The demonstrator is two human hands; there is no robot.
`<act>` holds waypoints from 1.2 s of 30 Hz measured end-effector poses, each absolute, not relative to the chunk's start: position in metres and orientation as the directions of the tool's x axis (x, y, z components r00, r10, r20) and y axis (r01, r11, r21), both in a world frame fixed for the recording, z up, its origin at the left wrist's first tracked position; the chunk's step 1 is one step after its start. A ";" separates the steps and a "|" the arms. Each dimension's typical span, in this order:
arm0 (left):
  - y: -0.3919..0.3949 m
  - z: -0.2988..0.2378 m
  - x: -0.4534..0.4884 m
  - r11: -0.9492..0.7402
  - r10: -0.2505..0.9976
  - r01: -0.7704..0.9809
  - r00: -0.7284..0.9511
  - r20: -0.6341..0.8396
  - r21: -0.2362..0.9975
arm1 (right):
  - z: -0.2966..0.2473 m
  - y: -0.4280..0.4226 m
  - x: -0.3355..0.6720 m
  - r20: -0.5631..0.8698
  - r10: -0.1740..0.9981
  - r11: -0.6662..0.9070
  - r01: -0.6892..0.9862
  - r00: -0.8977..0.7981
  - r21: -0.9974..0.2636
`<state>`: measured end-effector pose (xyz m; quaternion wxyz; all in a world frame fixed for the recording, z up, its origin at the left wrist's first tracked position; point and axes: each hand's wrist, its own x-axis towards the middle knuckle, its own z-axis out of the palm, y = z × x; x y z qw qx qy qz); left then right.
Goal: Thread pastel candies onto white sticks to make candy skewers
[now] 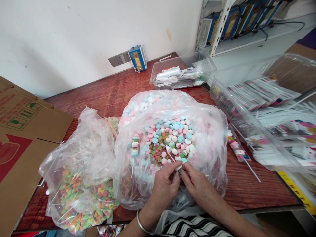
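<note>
A big clear plastic bag (pixel 212 144) lies open on the wooden table (pixel 106 95), full of round pastel candies (pixel 172 135) in pink, blue and white, mixed with small coloured rings. My left hand (pixel 166 184) and my right hand (pixel 195 182) meet at the bag's near edge. Both pinch a white candy piece (pixel 179 167) between their fingertips. A candy skewer on a white stick (pixel 134 148) rests against the bag's left inside wall. My left wrist wears a silver bangle (pixel 142 225).
A second clear bag (pixel 81 184) of coloured ring candies sits at the left. A cardboard box (pixel 22 141) stands further left. A wrapped candy stick (pixel 240 154) lies at the right, beside a clear bin of printed wrappers (pixel 266 108). A clear tub (pixel 182 70) stands behind.
</note>
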<state>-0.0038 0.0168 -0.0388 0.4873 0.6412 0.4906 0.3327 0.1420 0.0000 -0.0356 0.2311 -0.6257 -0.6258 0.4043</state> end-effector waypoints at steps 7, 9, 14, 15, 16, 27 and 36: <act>0.051 -0.040 -0.035 -0.223 0.968 0.812 0.117 0.223 0.540 | -0.032 0.011 0.143 -0.209 0.968 -0.103 0.539 -0.140 -0.836; 0.059 -0.043 -0.039 -0.231 0.965 0.855 0.140 0.223 0.465 | -0.030 0.014 0.141 -0.222 0.958 -0.091 0.541 -0.182 -0.836; 0.063 -0.043 -0.040 -0.199 0.974 0.816 0.104 0.200 0.543 | -0.034 0.017 0.133 -0.229 0.946 -0.073 0.538 -0.230 -0.840; 0.062 -0.042 -0.040 -0.178 0.979 0.798 0.084 0.186 0.575 | -0.035 0.018 0.131 -0.227 0.946 -0.071 0.534 -0.232 -0.843; 0.062 -0.041 -0.040 -0.153 0.984 0.779 0.063 0.167 0.609 | -0.035 0.018 0.130 -0.224 0.946 -0.070 0.529 -0.232 -0.846; 0.057 -0.027 -0.047 -0.129 0.990 0.586 0.118 0.074 0.800 | -0.036 0.019 0.134 -0.178 0.967 -0.079 0.450 -0.181 -0.890; 0.054 -0.037 -0.049 -0.286 0.958 0.767 0.222 0.180 0.574 | -0.029 0.009 0.143 -0.203 0.960 -0.102 0.432 -0.193 -0.896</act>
